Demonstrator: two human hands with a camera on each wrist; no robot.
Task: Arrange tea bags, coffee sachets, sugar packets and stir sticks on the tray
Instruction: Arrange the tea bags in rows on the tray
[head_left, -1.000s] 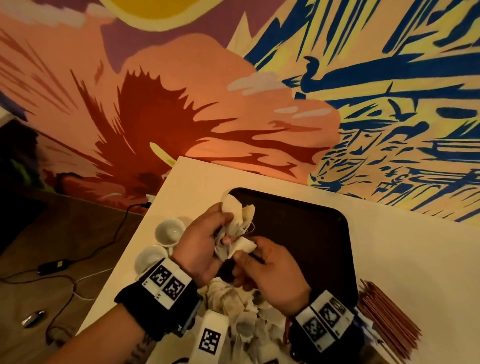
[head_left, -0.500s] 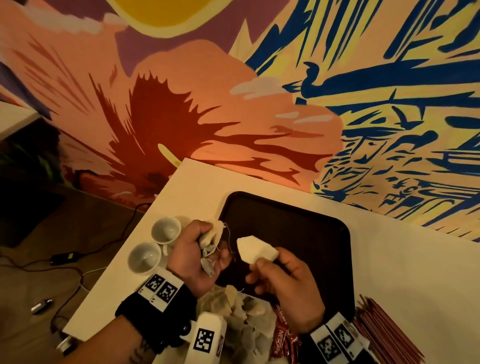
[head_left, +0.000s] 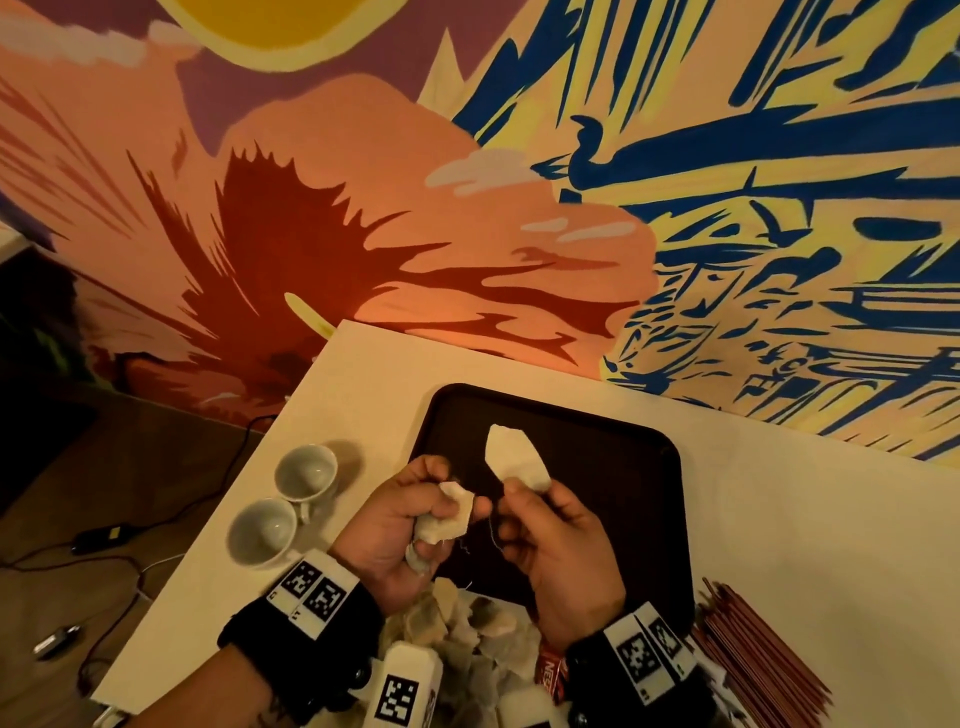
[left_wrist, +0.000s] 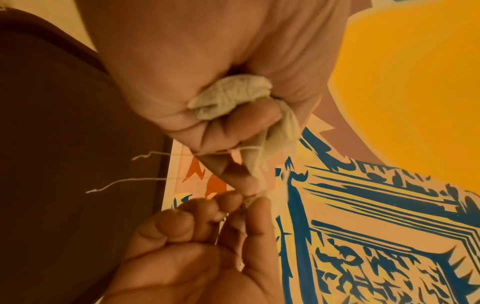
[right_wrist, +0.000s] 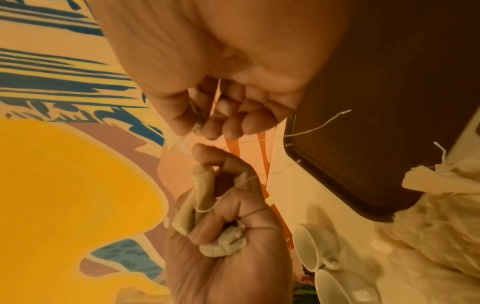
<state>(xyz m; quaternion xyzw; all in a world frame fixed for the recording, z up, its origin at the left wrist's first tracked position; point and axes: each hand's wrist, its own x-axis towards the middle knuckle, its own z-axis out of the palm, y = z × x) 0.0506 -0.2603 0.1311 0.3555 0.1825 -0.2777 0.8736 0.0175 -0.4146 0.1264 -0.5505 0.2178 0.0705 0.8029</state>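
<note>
Left hand (head_left: 400, 519) clenches a crumpled bunch of white paper tea bags (head_left: 451, 514). Right hand (head_left: 556, 545) pinches one flat white tea bag (head_left: 514, 457), held above the dark rectangular plastic tray (head_left: 623, 493). Hands just apart.

Two white cups (head_left: 283, 504) sit side by side on the pale table (head_left: 810, 525), near its left edge, mouths up, handles touching or nearly so; same pair shows at the lower right in the right wrist view (right_wrist: 327, 265). Behind the table, a painted wall mural (head_left: 467, 208): orange and dark red shapes on the left, blue strokes over yellow on the right, a yellow disc at the top. Left of the table, dark floor (head_left: 130, 467) with a black cable (head_left: 171, 519) running to a small black box (head_left: 98, 535). A small metallic object (head_left: 54, 642) lies further down on the floor, too blurred to identify.
</note>
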